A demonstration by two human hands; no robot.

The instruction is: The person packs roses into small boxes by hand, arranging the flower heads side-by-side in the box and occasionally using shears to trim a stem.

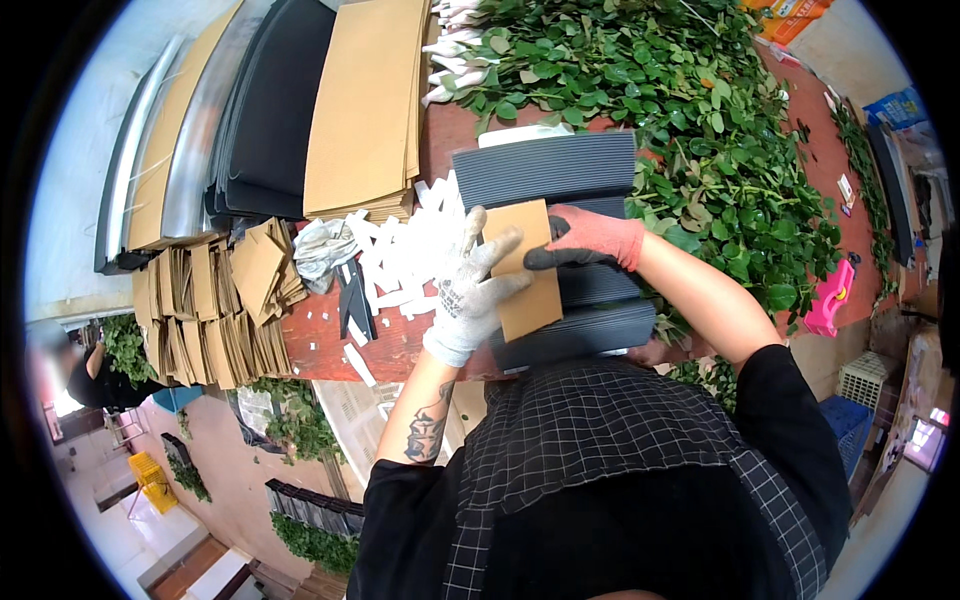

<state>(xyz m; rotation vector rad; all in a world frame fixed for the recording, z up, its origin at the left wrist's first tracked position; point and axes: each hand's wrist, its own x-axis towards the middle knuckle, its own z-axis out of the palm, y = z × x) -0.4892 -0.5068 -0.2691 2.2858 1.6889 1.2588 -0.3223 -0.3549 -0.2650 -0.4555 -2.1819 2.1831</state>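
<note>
Right, the right hand point(600, 238) has its grip clamped on the cardboard piece point(532, 302) above the black ridged sheets point(590, 165), left hand point(470, 295) spread across it; uneven pressure could skew it.

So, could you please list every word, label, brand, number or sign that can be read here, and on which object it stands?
None is clear enough to quote.
Orange bag, upper right: printing, too small and cut off by the rim.
Blue package, upper right: pale marks, too blurred.
White glove on the left hand: dark marks across the back, too small.
Brown cardboard piece: no print visible.
</note>
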